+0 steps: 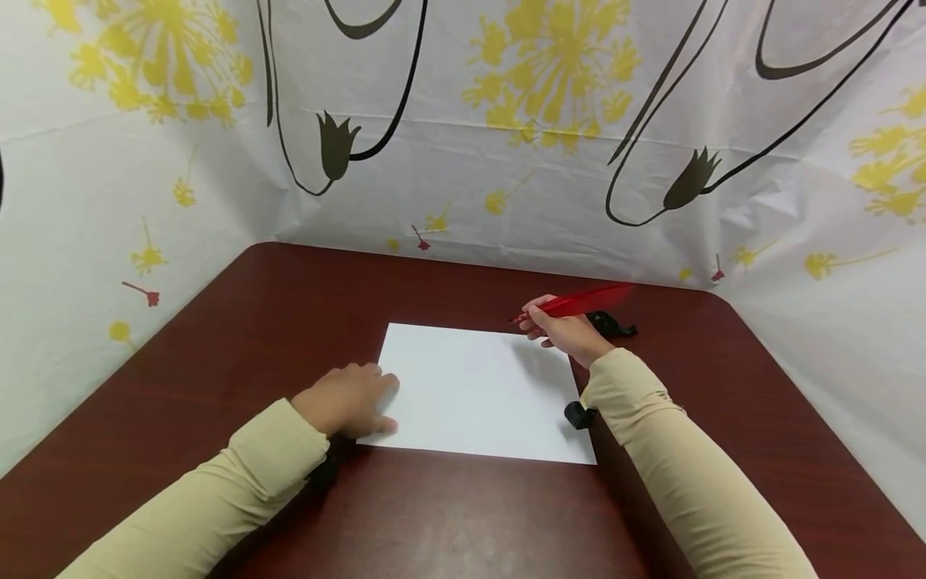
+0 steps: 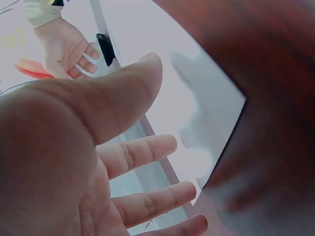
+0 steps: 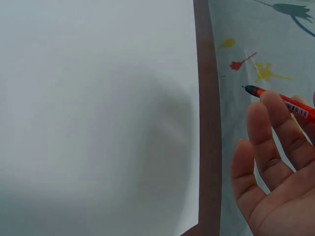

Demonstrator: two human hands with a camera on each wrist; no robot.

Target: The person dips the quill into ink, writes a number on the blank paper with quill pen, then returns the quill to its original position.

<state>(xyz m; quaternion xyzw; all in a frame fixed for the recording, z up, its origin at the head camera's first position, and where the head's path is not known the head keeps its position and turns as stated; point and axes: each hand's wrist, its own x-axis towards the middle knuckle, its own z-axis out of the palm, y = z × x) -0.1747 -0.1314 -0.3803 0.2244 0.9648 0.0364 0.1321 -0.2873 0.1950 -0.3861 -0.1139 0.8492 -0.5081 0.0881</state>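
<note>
The right hand (image 1: pixel 563 330) pinches the red feather pen (image 1: pixel 582 302), tip jutting past the fingertips, white paper (image 1: pixel 473 394) below that grip; the left hand (image 1: pixel 347 400), fingers loosely extended, has the paper's edge beneath it!

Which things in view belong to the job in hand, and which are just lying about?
In use:
red feather pen, held in the right hand
white paper sheet, left hand at its edge

Just about:
black object beyond the right hand, too unclear to name
floral-patterned backdrop
</note>
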